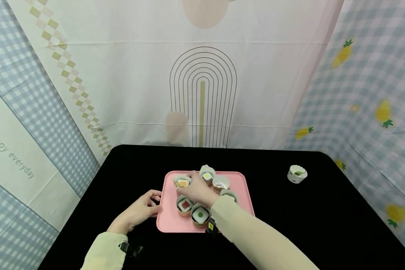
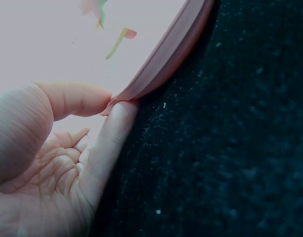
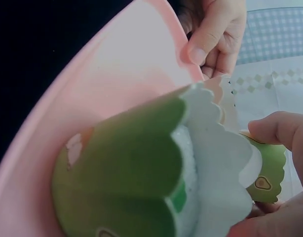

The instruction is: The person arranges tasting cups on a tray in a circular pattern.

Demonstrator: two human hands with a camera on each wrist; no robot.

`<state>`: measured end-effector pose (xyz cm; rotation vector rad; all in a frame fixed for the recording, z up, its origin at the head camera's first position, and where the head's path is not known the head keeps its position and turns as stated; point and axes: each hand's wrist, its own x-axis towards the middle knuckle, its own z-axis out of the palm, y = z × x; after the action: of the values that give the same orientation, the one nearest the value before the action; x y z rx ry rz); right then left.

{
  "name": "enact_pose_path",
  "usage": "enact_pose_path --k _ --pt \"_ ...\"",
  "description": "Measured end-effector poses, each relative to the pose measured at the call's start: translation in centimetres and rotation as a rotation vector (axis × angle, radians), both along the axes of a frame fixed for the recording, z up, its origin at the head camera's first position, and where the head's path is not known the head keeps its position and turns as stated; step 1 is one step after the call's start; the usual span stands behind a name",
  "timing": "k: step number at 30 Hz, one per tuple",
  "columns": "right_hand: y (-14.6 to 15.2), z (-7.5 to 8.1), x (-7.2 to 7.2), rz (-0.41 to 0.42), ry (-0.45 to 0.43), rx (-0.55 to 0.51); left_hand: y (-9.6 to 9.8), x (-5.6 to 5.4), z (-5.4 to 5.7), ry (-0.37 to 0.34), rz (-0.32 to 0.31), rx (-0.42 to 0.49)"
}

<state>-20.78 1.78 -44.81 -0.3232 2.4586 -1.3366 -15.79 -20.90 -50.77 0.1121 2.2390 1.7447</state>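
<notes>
My left hand (image 1: pixel 138 212) pinches the left rim of a pink tray (image 1: pixel 167 221) between thumb and index finger; the tray's rim (image 2: pixel 156 69) shows close up in the left wrist view. Over the tray, my right hand (image 1: pixel 200 190) grips a scalloped paper cup (image 1: pixel 182 182) with a white block and an orange square inside. In the right wrist view this is a green cup (image 3: pixel 267 170) with an avocado print, between thumb and fingers. Near my right hand stand a cup with a red-centred block (image 1: pixel 185 204), a cup with a green-dotted block (image 1: pixel 200 215) and a cup with a yellow-dotted block (image 1: pixel 207 174).
A white-walled cup (image 1: pixel 221 182) stands on the tray's right half, with another cup (image 1: pixel 228 194) partly behind my right sleeve. One more cup (image 1: pixel 297 173) with something green inside stands alone on the black table (image 1: pixel 283 221), right of the tray. Patterned curtains (image 1: pixel 138 75) surround the table.
</notes>
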Motion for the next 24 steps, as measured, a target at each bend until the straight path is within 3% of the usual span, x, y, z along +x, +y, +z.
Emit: enact_pose_path --k 12,24 --pt "0.52 -0.52 0.43 0.057 -0.068 -0.017 0.16 0.17 -0.1 0.022 0.003 0.012" --pt "0.47 -0.75 0.55 0.042 -0.033 0.009 -0.06 0.08 -0.3 0.026 -0.003 0.002"
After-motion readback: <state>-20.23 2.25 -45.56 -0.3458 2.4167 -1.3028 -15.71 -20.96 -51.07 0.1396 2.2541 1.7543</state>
